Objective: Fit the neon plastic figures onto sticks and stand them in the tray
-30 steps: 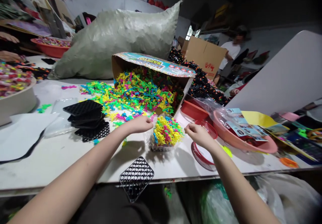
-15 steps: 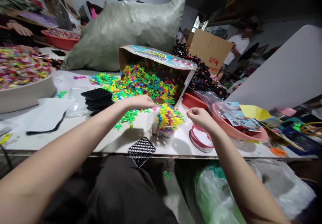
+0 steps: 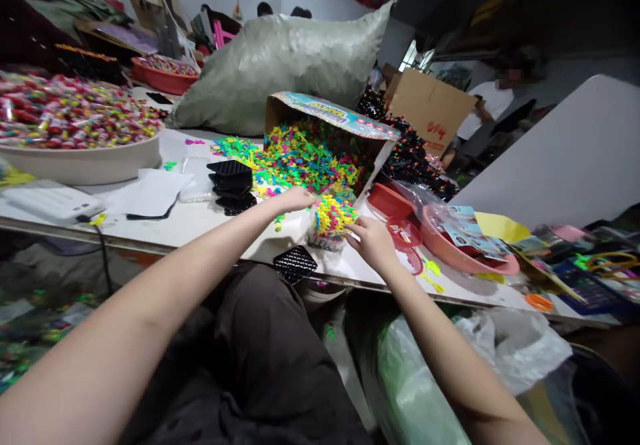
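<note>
A small clear bag (image 3: pixel 333 220) stuffed with yellow, pink and blue plastic pieces stands on the white table (image 3: pixel 200 222) in front of me. My left hand (image 3: pixel 296 198) is closed at the bag's left top edge. At the bag's right side my right hand (image 3: pixel 369 240) rests with its fingers curled and pinched onto it. Just behind, a cardboard box (image 3: pixel 330 113) lies on its side and spills a heap of the same colourful pieces (image 3: pixel 295 158).
Black grid trays (image 3: pixel 231 178) are stacked left of the heap, and one (image 3: pixel 295 263) hangs over the table edge. Red baskets (image 3: pixel 409 248) and a pink basin (image 3: pixel 467 258) sit right. A beige basin of sweets (image 3: pixel 85 162), a grey sack (image 3: pixel 290 58) and a person (image 3: pixel 487 105) lie beyond.
My right hand has moved left and down onto the bag's side. My left hand stays at the bag's left edge. The view has pulled back and swung left.
</note>
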Motion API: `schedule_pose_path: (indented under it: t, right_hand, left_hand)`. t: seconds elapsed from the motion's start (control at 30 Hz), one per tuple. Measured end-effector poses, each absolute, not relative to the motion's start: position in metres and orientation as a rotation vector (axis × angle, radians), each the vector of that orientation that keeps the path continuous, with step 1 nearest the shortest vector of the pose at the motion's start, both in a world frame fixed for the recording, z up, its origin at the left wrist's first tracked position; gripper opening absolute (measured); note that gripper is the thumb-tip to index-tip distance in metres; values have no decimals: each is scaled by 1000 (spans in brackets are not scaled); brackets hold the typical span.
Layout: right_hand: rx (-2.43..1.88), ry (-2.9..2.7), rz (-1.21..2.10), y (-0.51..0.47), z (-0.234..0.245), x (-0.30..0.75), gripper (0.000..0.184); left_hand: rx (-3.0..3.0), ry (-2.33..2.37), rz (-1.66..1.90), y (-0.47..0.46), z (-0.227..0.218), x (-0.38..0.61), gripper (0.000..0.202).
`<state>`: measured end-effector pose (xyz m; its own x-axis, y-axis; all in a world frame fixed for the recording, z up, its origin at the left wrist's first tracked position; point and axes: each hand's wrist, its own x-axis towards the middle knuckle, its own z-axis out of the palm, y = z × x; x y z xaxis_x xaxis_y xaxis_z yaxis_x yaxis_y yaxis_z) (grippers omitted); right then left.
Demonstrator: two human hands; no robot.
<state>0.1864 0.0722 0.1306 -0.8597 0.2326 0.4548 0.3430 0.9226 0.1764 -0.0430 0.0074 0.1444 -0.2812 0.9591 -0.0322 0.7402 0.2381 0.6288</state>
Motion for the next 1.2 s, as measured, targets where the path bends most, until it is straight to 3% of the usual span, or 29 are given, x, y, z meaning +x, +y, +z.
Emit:
schedule_pose_path:
  t: [0.13,0.37,0.57,0.8,1.2]
  right_hand:
    - [-482,-2598,-521,68,117,183,19]
    - [-536,-2478,-537,69,108,191,17]
    - [-516,-2464,-552,74,94,190,17]
    - [-302,-2615,-478,73,82,193,18]
    - [-604,-2319,-468,58,65,181,22]
  left_hand:
    - [1542,2111,808,5,139,-31,32]
    - [1448,2196,982,-6,111,-23,43]
    - [1323,2238,911,-25,75,7,33]
    - [1299,2197,899,-19,71,17,31]
    - [1298,2050,1039,-12,58,4,35]
